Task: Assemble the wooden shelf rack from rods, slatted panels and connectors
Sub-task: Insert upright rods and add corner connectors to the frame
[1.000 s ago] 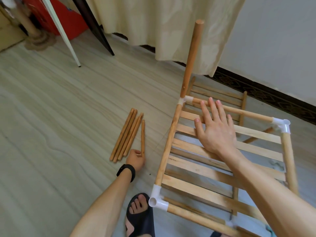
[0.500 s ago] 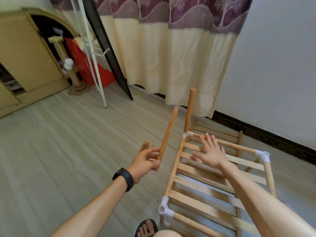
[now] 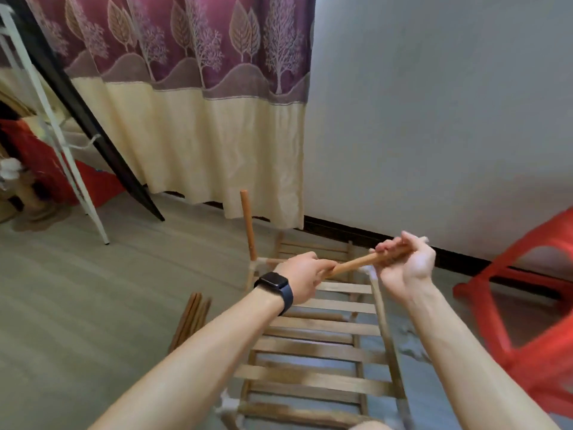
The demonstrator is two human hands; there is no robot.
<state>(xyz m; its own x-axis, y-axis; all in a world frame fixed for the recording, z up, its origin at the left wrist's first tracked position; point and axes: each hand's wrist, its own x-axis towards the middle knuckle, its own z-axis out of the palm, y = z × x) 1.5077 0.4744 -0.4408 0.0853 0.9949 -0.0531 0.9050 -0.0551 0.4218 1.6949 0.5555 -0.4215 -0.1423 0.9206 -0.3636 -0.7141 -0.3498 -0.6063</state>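
- Since half a second ago, the loose rod (image 3: 359,264) we were lifting upright in our left hand (image 3: 302,279) alone has swung nearly level, and our right hand (image 3: 403,263) has left the slats to take its other end
- Our left hand, with a dark watch (image 3: 276,288) on the wrist, is clenched around the rod's left, slightly lower end
- Our right hand, palm turned toward us, has its fingers (image 3: 389,251) curled over the right, slightly higher end, so the rod is grasped by both hands
- The rod is held in the air above the far end of the slatted panel (image 3: 322,346), its long axis running left to right and rising a little toward the right
- Just below the rod's right portion sits the white connector (image 3: 370,271) at the panel's far right corner; it looks empty, though blur makes this uncertain
- At the far left corner another rod (image 3: 248,226) already stands upright in its connector
- We judge the coming move turns on this: the right hand is nearer the open far right corner, so the rod must tip from level to upright, one end going straight down
- Spare rods (image 3: 190,318) lie on the floor to the left of the panel, and a red plastic stool (image 3: 527,293) lies on the right
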